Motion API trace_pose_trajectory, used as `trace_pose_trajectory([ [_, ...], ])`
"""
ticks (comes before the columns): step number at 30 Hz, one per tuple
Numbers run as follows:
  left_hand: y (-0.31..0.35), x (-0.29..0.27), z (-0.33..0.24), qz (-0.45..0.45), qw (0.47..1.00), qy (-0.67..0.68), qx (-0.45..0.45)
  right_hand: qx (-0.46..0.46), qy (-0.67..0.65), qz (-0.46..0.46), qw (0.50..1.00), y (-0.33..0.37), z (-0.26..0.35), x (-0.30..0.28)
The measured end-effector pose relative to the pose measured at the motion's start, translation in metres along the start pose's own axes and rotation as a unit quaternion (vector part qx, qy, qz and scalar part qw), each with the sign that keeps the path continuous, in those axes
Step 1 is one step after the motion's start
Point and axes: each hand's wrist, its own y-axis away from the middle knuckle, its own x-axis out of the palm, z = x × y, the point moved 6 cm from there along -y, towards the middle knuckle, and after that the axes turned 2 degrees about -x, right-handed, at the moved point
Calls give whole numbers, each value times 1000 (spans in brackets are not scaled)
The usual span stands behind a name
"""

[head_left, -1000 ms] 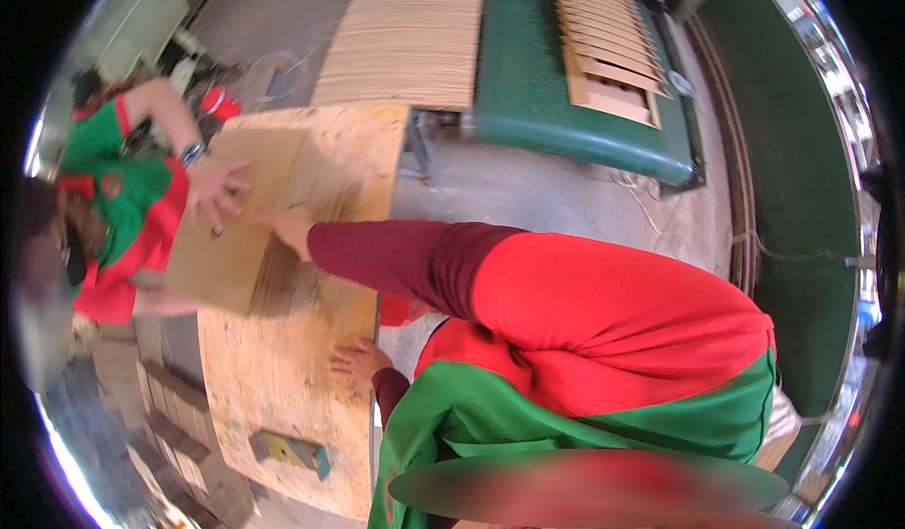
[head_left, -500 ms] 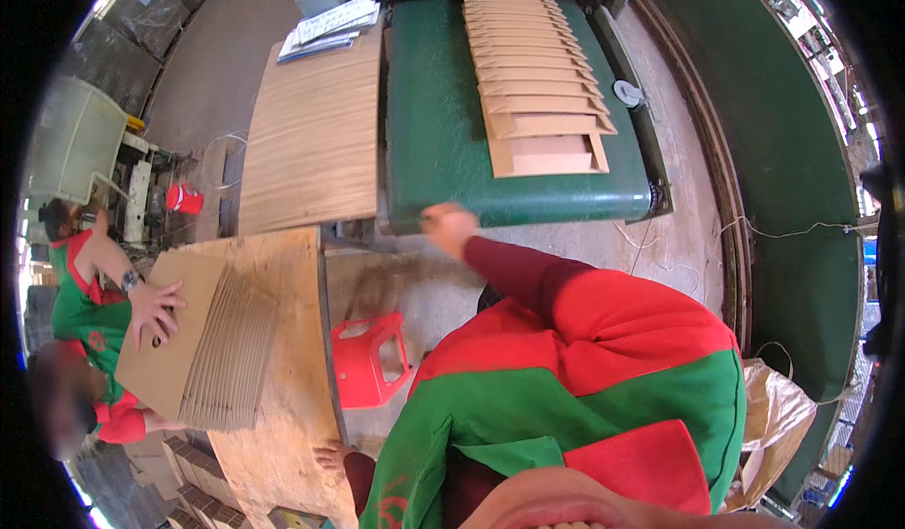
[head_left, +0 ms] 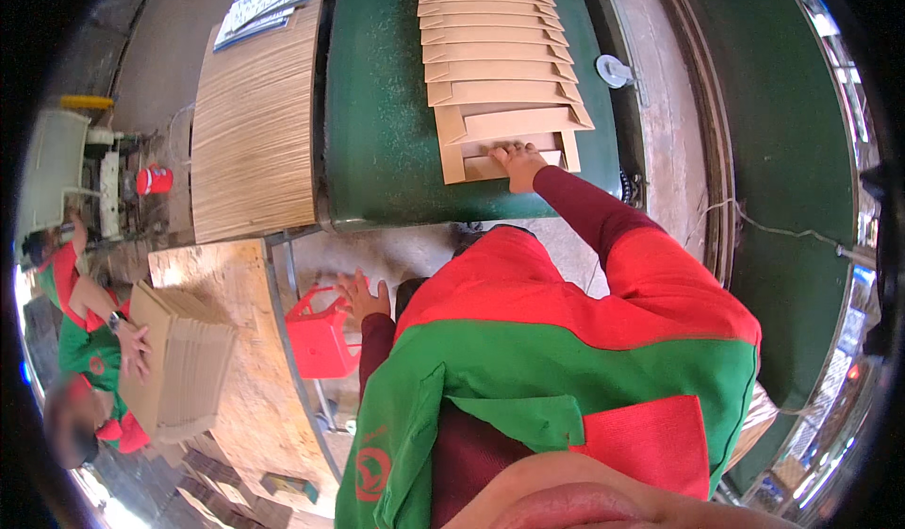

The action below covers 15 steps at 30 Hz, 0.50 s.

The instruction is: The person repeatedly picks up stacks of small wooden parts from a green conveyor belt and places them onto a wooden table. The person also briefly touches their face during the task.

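My right hand (head_left: pixel 518 164) rests on the nearest brown folded cardboard blank (head_left: pixel 454 157) at the near end of the green conveyor belt (head_left: pixel 377 166). Its fingers lie stretched over the inner panel and flap, not wrapped round anything. Beyond it, several more folded cardboard blanks (head_left: pixel 500 62) overlap in a row running away along the belt. Low on the left, my left hand (head_left: pixel 365 298) hangs in the air with its fingers spread, holding nothing. The red plastic stool (head_left: pixel 320 340) is just beside and below that hand.
Left of the belt stands a tall stack of flat cardboard sheets (head_left: pixel 253 138) with papers (head_left: pixel 264 6) on top. At the wooden table (head_left: pixel 255 340), a co-worker's hand (head_left: pixel 134 348) lies on a cardboard stack (head_left: pixel 184 364). A red bucket (head_left: pixel 154 180) stands farther left.
My right hand has moved from the belt's near edge forward and right onto the nearest blank. My left hand has left the wooden table and come forward. The view has shifted closer to the belt.
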Motion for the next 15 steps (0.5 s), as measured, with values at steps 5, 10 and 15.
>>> trace_pose_trajectory([
  [5, 0, 68, 35, 167, 955, 235, -68, -27, -2, -163, 986, 28, 17, -44],
  [10, 7, 116, 91, 205, 964, 113, -125, 64, 72, -259, 961, 52, 29, -88],
  [15, -24, 87, 57, 160, 967, 174, -94, 62, 59, -347, 934, 4, 7, -122],
])
